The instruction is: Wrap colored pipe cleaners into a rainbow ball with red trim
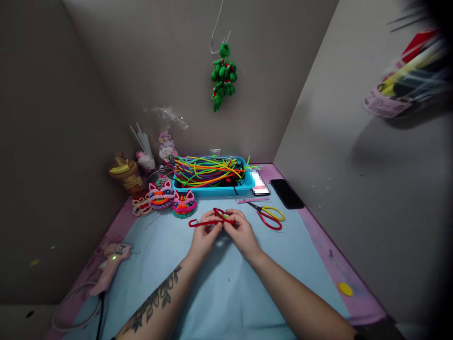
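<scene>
A red pipe cleaner (200, 223) is bent between my two hands above the blue cloth, with a hooked end sticking out to the left. My left hand (205, 236) pinches it with thumb and fingers. Close against it, my right hand (243, 236) grips the looped part of the same red pipe cleaner. A small yellow-green bit shows inside the loop; what it is I cannot make out. The fingertips partly hide the bend. To the right lie scissors (272, 217) with one yellow and one red handle, blades open.
Behind my hands stands a blue tray (208, 192) heaped with colourful pipe cleaners (208, 171). Fuzzy animal-head figures (184, 205) sit to its left. A pink glue gun (111, 271) with a cord lies at left. A black phone (286, 193) is at right; a green ornament (223, 75) hangs behind.
</scene>
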Demonstrator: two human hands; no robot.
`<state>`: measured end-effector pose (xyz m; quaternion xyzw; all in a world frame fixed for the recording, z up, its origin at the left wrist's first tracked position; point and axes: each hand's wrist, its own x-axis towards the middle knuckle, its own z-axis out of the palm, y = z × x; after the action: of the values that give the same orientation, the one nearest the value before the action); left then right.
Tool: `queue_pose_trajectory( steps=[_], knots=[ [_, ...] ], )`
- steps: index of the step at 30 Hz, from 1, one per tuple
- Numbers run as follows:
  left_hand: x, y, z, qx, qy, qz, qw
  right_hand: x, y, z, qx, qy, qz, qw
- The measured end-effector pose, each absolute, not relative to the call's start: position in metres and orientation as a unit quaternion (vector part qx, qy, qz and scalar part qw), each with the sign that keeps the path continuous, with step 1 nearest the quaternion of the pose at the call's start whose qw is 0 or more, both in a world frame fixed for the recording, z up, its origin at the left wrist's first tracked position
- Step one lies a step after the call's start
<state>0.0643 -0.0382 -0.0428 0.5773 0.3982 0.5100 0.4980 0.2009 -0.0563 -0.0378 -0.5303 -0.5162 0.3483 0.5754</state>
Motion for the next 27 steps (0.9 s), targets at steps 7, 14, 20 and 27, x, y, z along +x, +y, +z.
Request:
queue_pose_trajectory(
  steps=[7,14,20,27],
  knots=[
    [0.067,-0.041,-0.043,0.581,0.451,0.534,0.417,0.196,-0.06,-0.035,-0.559,-0.549,0.251,0.569],
    [0.07,-0.047,-0.036,0.582,0.432,0.527,0.443,0.196,-0.061,-0.036,-0.571,-0.561,0.215,0.56],
    [0.068,-0.047,-0.035,0.613,0.462,0.486,0.417,0.195,-0.059,-0.037,-0.583,-0.561,0.206,0.551],
    [0.068,-0.046,-0.033,0.618,0.46,0.465,0.436,0.196,-0.056,-0.041,-0.6,-0.55,0.207,0.543]
  ],
)
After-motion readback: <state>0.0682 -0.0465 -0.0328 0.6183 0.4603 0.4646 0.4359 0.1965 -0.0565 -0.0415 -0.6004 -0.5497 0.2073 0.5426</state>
